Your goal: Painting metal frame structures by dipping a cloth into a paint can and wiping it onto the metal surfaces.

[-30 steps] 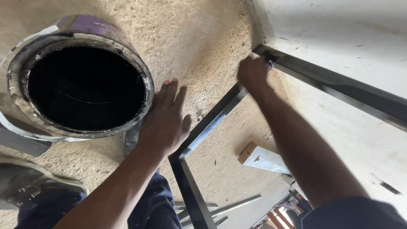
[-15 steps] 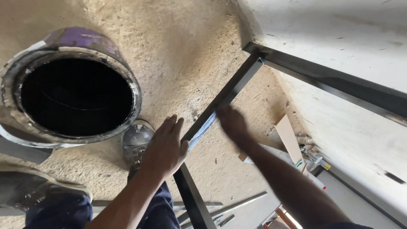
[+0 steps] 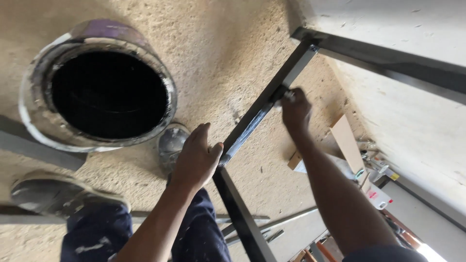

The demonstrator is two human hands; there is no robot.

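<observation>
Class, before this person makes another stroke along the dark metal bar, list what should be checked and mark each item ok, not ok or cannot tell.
1. Left hand steadies the metal bar: ok, it rests on the bar.
2. Right hand is on the bar, further up: ok.
3. What the right hand holds: cannot tell, only something pale shows at the fingers.
4. Open bucket stands apart from the bar: ok, a gap of floor lies between.
5. Feet placed apart from the bar: cannot tell, one shoe sits close beside the left hand.
6. Bar's corner joint is firm: cannot tell.
</observation>
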